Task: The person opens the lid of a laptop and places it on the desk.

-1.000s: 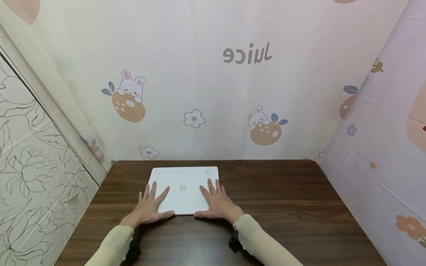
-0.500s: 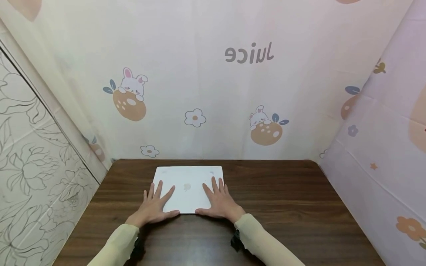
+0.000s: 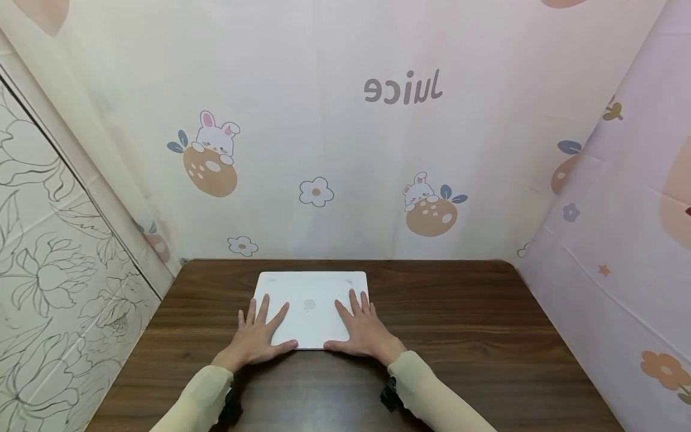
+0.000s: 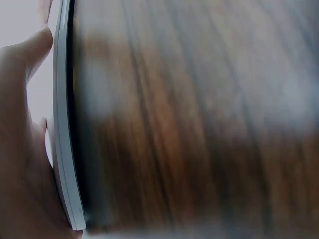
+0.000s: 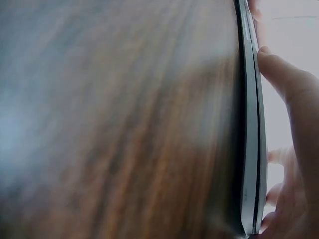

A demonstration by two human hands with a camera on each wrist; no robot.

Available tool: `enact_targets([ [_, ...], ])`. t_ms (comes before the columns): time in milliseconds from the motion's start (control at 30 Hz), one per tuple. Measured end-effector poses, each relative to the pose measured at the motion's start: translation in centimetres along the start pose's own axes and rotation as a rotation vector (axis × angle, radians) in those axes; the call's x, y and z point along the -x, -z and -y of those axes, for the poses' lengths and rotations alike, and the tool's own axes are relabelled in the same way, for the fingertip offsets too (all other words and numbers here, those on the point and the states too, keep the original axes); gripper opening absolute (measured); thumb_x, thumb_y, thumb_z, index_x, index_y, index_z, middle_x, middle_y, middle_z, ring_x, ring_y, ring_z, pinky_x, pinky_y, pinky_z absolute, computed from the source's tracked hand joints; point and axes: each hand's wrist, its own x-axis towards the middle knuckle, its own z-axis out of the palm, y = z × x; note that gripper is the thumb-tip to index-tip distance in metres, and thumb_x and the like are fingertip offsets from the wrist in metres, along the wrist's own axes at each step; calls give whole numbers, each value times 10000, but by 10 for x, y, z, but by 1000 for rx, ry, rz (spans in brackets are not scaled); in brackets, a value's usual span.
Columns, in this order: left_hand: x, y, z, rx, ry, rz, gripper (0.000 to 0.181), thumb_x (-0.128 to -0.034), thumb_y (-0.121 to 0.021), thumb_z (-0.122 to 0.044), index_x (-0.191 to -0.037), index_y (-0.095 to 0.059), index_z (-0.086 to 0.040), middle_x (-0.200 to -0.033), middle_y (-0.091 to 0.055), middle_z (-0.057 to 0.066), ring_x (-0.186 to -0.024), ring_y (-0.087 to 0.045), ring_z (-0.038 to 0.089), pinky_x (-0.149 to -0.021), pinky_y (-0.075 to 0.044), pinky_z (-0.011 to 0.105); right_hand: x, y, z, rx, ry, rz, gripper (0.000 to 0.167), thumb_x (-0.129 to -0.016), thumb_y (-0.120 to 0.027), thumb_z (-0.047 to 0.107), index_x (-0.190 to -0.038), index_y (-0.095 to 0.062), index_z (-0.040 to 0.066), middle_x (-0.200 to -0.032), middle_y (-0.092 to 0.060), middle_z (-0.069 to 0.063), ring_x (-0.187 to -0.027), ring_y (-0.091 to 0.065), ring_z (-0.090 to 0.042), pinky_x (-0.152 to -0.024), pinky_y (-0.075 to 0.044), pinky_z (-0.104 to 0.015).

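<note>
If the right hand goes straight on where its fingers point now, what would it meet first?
Past the laptop it touches, the right hand would probably meet the patterned cloth; its distance is unclear.

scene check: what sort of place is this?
Probably a curtained-off desk nook indoors: bunny-print fabric hangs behind a dark wood-grain table, and a closed laptop lies on it.
</note>
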Motion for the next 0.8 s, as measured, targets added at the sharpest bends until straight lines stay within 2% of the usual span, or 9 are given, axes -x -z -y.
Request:
enact_targets([
  [200, 0, -2, -7, 11, 14, -7, 960, -891, -549, -769, -1652, -251, -264, -1708, -4, 269, -1527, 56, 596, -1123, 2, 834, 5, 2, -5, -13, -6, -3, 1056, -852, -529, 844, -1644, -287, 188, -1720, -62, -226, -1566, -32, -520, -1211, -232, -669],
  [367, -2, -6, -11, -1, 12, -10, 1010, -853, -566, -807, -1650, -258, -267, -1706, -15, 276, -1528, 35, 601, -1118, -26, 839, 9, 2, -10, -15, -11, 3, 1044, -861, -533, 834, -1646, -282, 192, -1722, -51, -222, -1568, -28, -513, -1214, -228, -666],
  [533, -3, -8, -18, 2, 5, -9, 1041, -828, -578, -829, -1649, -266, -270, -1704, -30, 283, -1529, 20, 603, -1117, -40, 840, 14, 3, -15, -21, -16, -1, 1037, -861, -548, 825, -1644, -288, 196, -1721, -54, -221, -1569, -25, -512, -1227, -211, -653],
  [700, -4, -8, -26, 20, -10, -40, 1037, -816, -612, -812, -1634, -317, -246, -1695, -79, 301, -1523, -21, 614, -1106, -51, 850, 18, 6, -20, -25, -10, -12, 1021, -867, -550, 816, -1638, -307, 191, -1716, -77, -234, -1564, -34, -524, -1238, -197, -637],
  [800, -6, -12, -27, 25, -9, -35, 1050, -812, -600, -827, -1641, -293, -260, -1702, -50, 287, -1527, 7, 605, -1114, -37, 843, 21, 7, -23, -32, -8, -13, 1009, -876, -556, 802, -1636, -310, 186, -1714, -81, -238, -1563, -35, -524, -1235, -200, -640],
])
